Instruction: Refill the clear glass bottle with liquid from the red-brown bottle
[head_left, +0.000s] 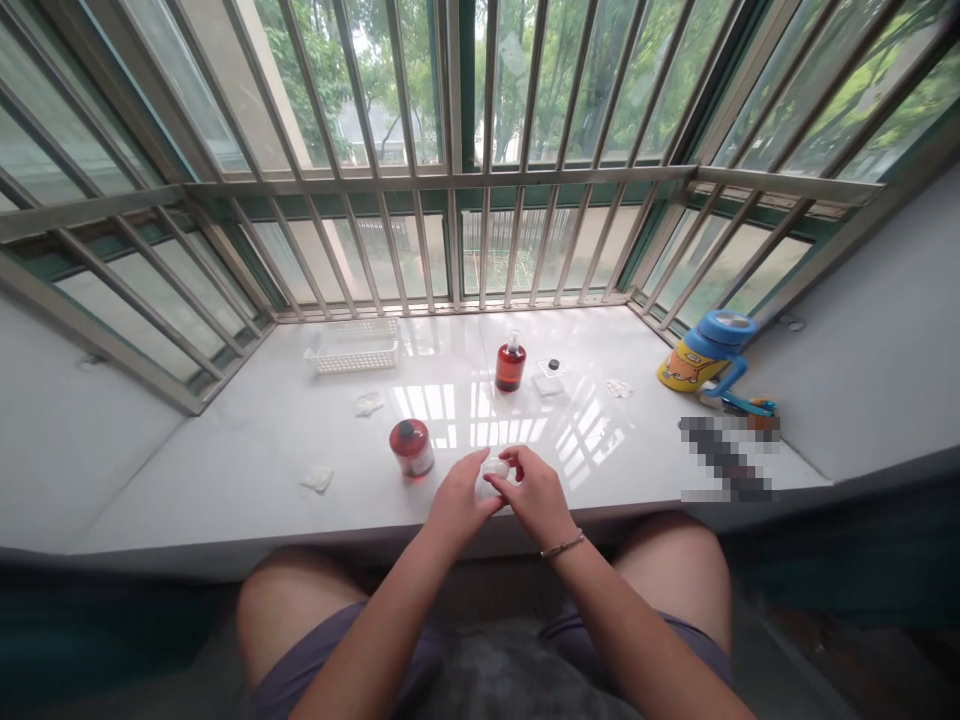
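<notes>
1. The left hand is curled around a small clear container, which sits between both sets of fingers, near the front edge of the white sill.
2. The right hand grips the same container near its top with bent thumb and fingers; the hands cover much of it.
3. Nearest obstacle: a red bottle with a black cap, just left of the left fingers.
4. Beyond the fingertips stand a red pump bottle and, to its right, a clear bottle with a dark cap.
5. Farther off, left of the fingers: a white basket and two crumpled tissues.
6. Well right of the fingers: a blue-and-yellow flask and a pixelated object.
7. Window bars close off the far side.
</notes>
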